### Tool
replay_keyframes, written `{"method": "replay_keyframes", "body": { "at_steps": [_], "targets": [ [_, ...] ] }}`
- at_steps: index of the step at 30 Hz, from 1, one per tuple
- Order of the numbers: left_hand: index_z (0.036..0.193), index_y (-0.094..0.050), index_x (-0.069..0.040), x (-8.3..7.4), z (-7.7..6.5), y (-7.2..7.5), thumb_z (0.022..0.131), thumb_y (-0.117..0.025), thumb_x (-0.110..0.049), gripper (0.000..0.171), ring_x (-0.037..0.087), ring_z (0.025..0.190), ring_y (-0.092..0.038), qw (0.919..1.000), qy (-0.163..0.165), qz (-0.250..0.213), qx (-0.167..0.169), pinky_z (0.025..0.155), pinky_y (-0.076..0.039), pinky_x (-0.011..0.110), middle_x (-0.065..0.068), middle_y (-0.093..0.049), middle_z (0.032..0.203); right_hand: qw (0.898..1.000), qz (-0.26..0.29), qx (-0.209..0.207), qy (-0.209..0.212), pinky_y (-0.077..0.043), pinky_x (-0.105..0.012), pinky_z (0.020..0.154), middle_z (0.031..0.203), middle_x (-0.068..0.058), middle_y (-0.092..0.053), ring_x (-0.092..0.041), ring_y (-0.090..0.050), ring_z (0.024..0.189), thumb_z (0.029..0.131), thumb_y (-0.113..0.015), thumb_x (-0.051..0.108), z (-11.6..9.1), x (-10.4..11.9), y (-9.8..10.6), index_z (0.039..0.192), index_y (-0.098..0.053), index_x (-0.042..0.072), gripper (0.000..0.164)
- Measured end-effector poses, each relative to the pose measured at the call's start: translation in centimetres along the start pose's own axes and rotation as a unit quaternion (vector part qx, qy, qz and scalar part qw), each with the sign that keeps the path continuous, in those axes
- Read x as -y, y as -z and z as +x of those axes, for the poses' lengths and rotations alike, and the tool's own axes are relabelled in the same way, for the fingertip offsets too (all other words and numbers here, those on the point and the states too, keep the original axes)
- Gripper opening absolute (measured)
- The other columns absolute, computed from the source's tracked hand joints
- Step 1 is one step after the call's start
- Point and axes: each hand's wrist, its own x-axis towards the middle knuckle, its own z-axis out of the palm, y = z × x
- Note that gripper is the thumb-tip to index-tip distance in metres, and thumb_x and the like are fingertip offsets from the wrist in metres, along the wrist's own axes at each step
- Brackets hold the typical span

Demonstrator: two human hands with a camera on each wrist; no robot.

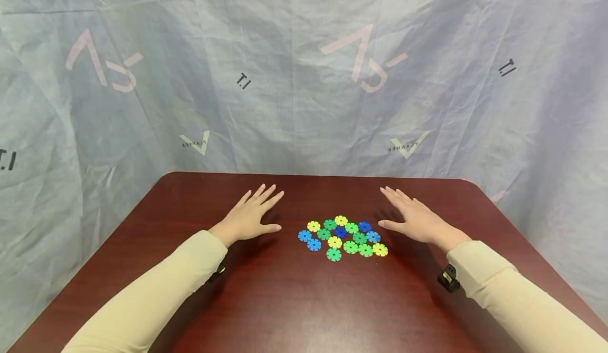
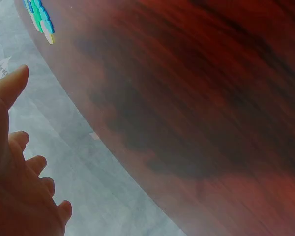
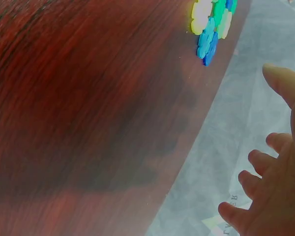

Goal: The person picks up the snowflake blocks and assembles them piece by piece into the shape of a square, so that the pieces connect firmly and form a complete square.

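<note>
Several notched plastic discs in yellow, greens and blues lie flat in a loose cluster on the dark red wooden table. To their left, my left hand is held over the table with fingers spread and nothing in it. My right hand is on the other side, its fingers extended and its thumb toward the blue discs. In the left wrist view, part of the disc cluster shows at the top left. The right wrist view has discs at the top, apart from the hand.
A grey printed cloth hangs behind the table and along both sides. The table's far edge runs just beyond the fingertips. Small black devices sit at the left wrist and the right wrist.
</note>
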Motion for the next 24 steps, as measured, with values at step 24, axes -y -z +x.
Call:
{"method": "replay_keyframes", "body": {
  "at_steps": [24],
  "targets": [
    [0.155, -0.024, -0.016, -0.99, 0.10, -0.53, 0.088, -0.071, -0.037, 0.084, 0.028, 0.151, -0.009, 0.9942, -0.015, -0.104, 0.023, 0.116, -0.027, 0.051, 0.007, -0.018, 0.162, 0.998, 0.060, 0.022, 0.008, -0.026, -0.062, 0.111, 0.159, -0.018, -0.022, -0.042, -0.025, 0.143, 0.088, -0.070, 0.041, 0.60, 0.48, -0.42, 0.156, -0.013, 0.014, 0.093]
  ]
}}
